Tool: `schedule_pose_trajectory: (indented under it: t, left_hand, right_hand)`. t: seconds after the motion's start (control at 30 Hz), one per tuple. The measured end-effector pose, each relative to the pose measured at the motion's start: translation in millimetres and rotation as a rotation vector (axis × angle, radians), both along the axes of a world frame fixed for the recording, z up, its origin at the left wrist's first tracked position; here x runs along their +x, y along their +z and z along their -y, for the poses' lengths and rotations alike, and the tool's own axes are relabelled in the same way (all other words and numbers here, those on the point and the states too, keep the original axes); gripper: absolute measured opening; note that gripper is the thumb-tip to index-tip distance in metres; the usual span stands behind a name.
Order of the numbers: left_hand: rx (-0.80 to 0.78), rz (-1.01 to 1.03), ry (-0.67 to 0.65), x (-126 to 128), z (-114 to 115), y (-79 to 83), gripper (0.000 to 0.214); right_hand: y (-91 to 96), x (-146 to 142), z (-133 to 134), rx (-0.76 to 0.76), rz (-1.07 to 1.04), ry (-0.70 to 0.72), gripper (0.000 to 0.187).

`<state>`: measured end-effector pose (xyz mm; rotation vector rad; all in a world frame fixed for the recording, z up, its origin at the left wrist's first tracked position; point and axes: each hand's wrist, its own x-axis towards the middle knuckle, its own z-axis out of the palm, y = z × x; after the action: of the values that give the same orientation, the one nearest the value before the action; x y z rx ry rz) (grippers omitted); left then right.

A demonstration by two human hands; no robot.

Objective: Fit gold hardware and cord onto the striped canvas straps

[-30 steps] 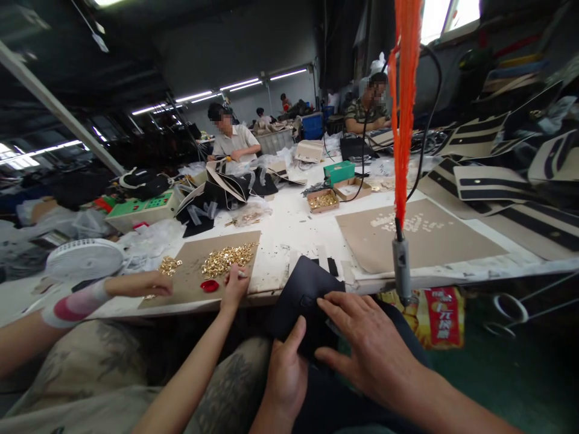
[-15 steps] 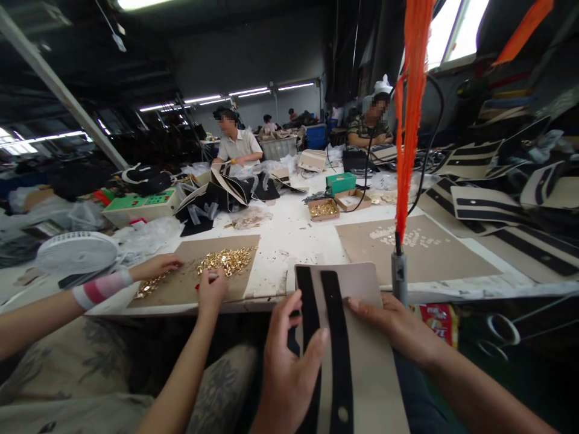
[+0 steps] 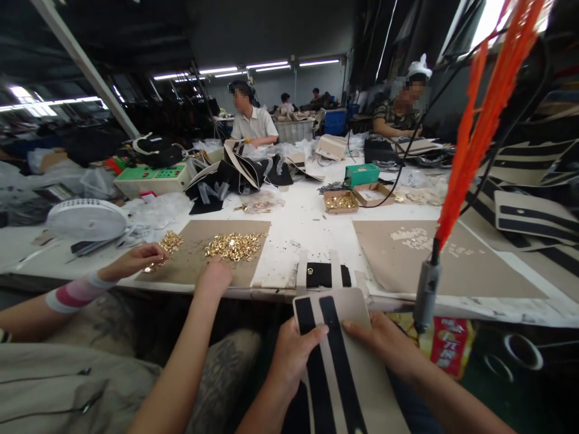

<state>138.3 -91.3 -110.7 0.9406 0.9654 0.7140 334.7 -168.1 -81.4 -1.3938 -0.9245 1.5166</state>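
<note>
A beige panel with two black stripes is held up in front of me, tilted, its top edge near the table's edge. My left hand grips its left side, thumb lying across the stripes. My right hand grips the right side, thumb on the beige face and fingers hidden behind. Just beyond the panel, at the table's edge, lies a small black piece with a gold ring, crossed by pale strips. To the right of my right hand hangs a grey tool on an orange cord bundle.
At left, a co-worker's hands are at gold metal pieces on a brown sheet. Another brown sheet bears small pale pieces. Behind stand a box of gold parts and a green box. Striped panels lie right.
My left hand has closed onto the panel's left side. The panel sits lower, showing the black piece behind it. The view has shifted, and the hanging tool appears farther right.
</note>
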Motion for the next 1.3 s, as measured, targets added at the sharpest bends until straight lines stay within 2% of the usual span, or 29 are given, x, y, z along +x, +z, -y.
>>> schedule_pose_trajectory:
  t: [0.07,0.2,0.3,0.37,0.47,0.57,0.7,0.77,0.83,0.9,1.0,1.07,1.13,1.2,1.3]
  left_hand:
    - [-0.039,0.032,0.011,-1,-3,-5.3,0.050]
    - [-0.102,0.099,0.006,0,-13,-4.1,0.049]
    - [-0.123,0.082,0.008,5,-16,-3.5,0.048]
    - [-0.142,0.072,0.008,8,-16,-4.0,0.050]
    - [-0.130,0.069,0.064,5,-24,0.5,0.056]
    - [-0.058,0.087,0.148,-19,-60,17.2,0.062]
    - [0.057,0.125,0.235,-76,-134,44.3,0.051]
    - [0.149,0.132,0.347,-101,-159,48.0,0.045]
    - [0.197,0.127,0.399,-115,-169,42.5,0.043]
    - [0.212,0.126,0.400,-121,-169,32.9,0.042]
    - [0.225,0.134,0.376,-124,-167,27.0,0.036]
    - [0.214,0.149,0.357,-125,-168,34.2,0.031]
    - [0.185,0.171,0.331,-119,-161,45.8,0.032]
    - [0.114,0.162,0.266,-100,-138,53.0,0.035]
    - [-0.016,0.107,0.106,-50,-71,43.1,0.042]
  right_hand:
    - [-2.6,-2,-6,-0.032,-0.019,-0.022,0.045]
    - [-2.8,-6,-18,-0.071,-0.060,-0.039,0.044]
    - [-0.9,-5,-21,-0.056,0.039,-0.098,0.048]
    - [-0.2,-1,-16,0.040,0.197,-0.226,0.051]
    - [0.3,12,4,0.135,0.466,-0.501,0.055]
    - [1.3,31,32,0.080,0.646,-0.692,0.058]
    - [-3.0,50,60,0.039,0.837,-0.851,0.049]
    - [-7.8,52,66,0.059,0.893,-0.869,0.038]
    - [-11.4,51,69,0.108,0.885,-0.840,0.031]
    - [-12.7,51,70,0.139,0.845,-0.847,0.033]
    - [-15.0,65,68,0.119,0.859,-0.973,0.057]
    - [-20.9,83,61,0.114,0.956,-0.986,0.079]
    - [-30.3,101,50,0.121,1.059,-0.911,0.092]
    - [-40.3,114,38,0.090,1.131,-0.787,0.087]
    - [-48.2,122,27,0.023,1.186,-0.666,0.064]
